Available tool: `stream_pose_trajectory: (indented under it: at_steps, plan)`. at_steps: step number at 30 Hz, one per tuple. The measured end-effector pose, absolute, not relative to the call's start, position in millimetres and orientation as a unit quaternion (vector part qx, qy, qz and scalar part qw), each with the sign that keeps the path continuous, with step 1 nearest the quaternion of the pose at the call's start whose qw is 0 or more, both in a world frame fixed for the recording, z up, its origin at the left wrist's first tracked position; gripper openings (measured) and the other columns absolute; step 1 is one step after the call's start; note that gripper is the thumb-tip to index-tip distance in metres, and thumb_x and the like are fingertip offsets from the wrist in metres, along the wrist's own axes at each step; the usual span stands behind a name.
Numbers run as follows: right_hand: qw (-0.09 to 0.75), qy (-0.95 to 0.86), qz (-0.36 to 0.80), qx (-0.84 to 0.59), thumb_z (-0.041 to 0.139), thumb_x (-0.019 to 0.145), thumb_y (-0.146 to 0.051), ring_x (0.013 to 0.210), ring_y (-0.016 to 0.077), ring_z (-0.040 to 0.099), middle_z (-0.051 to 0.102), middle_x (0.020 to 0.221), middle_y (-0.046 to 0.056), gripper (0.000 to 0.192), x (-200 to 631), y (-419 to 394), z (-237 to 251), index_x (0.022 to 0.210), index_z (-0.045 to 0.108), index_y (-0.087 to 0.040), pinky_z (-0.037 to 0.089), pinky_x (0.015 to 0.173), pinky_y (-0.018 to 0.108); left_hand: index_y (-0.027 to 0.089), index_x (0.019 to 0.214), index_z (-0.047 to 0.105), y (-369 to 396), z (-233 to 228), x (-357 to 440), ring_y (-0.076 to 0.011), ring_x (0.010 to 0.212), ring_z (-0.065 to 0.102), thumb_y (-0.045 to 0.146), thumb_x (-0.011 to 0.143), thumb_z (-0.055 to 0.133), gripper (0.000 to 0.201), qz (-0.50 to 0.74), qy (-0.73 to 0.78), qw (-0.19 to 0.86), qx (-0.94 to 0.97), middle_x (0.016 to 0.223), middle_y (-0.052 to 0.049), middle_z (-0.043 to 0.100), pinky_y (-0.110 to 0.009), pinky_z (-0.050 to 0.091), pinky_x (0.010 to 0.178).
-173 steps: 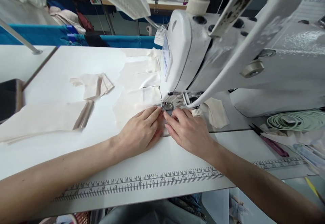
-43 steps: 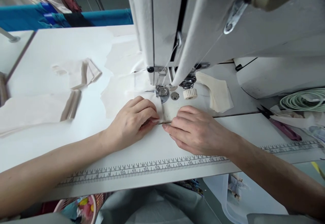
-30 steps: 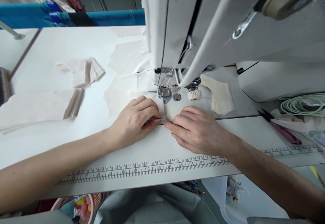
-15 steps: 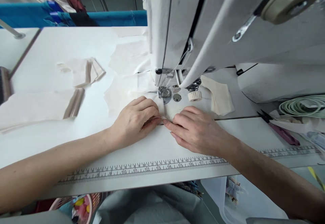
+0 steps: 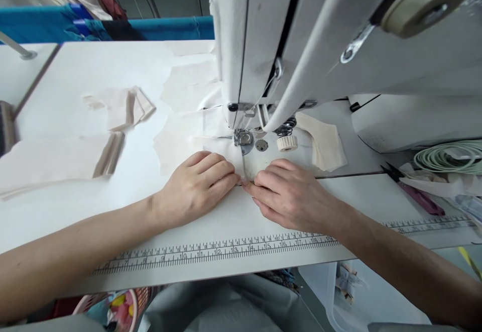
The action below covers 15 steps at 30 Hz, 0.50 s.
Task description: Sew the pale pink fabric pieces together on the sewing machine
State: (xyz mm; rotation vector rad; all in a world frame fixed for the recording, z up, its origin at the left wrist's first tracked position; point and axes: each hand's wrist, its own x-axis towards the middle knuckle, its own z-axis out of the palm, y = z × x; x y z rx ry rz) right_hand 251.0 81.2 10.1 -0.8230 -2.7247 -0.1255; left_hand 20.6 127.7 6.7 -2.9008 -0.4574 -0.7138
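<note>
A piece of pale fabric [image 5: 226,147] lies under the presser foot [image 5: 242,137] of a white sewing machine [image 5: 259,45]. In front of the foot, my left hand [image 5: 201,184] is closed on the fabric's near edge, fingertips pressed together. My right hand [image 5: 289,191] pinches the same edge just to the right, its index fingertip almost meeting the left one. The very tips and the fold between them are partly hidden. Further left, a chain of cut pale pieces [image 5: 181,126] runs back behind the foot.
Stacks of cut fabric [image 5: 64,158] and folded pieces [image 5: 126,108] lie at left. More pale pieces [image 5: 324,141] sit right of the needle area. Purple-handled snips [image 5: 419,196] and a coil of green cord [image 5: 448,156] are far right. A ruler tape [image 5: 226,250] lines the front edge.
My left hand has rolled flatter, its fingers drawn closer to the fabric edge, showing more fabric before the foot. My right hand stays nearly in place. The view shifted slightly.
</note>
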Motion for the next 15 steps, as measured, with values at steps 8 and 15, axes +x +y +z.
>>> stream_pose_trajectory:
  at_steps: [8, 15]
  plan:
    - [0.138, -0.948, -0.033, -0.284, 0.044, 0.096, -0.014, 0.071, 0.0145, 0.048, 0.06, 0.081, 0.003, 0.024, 252.1, 81.0, 8.1, 0.108, 0.064, -0.012, 0.039, 0.072, 0.034, 0.012, 0.094, 0.064, 125.4, 7.8, 20.2, -0.0195, 0.083, 0.06, 0.011, 0.089, 0.061, 0.007, -0.236, -0.136, 0.109, -0.956, 0.092, -0.005, 0.07, -0.033, 0.049, 0.073]
    - [0.146, -0.948, -0.035, -0.282, 0.045, 0.095, -0.013, 0.07, 0.0138, 0.047, 0.058, 0.079, 0.002, 0.023, 251.7, 81.3, 7.8, 0.104, 0.066, -0.011, 0.039, 0.072, 0.033, 0.011, 0.093, 0.064, 124.8, 6.5, 20.0, -0.0194, 0.082, 0.06, 0.01, 0.087, 0.062, 0.006, -0.238, -0.14, 0.104, -0.956, 0.092, -0.005, 0.07, -0.033, 0.049, 0.072]
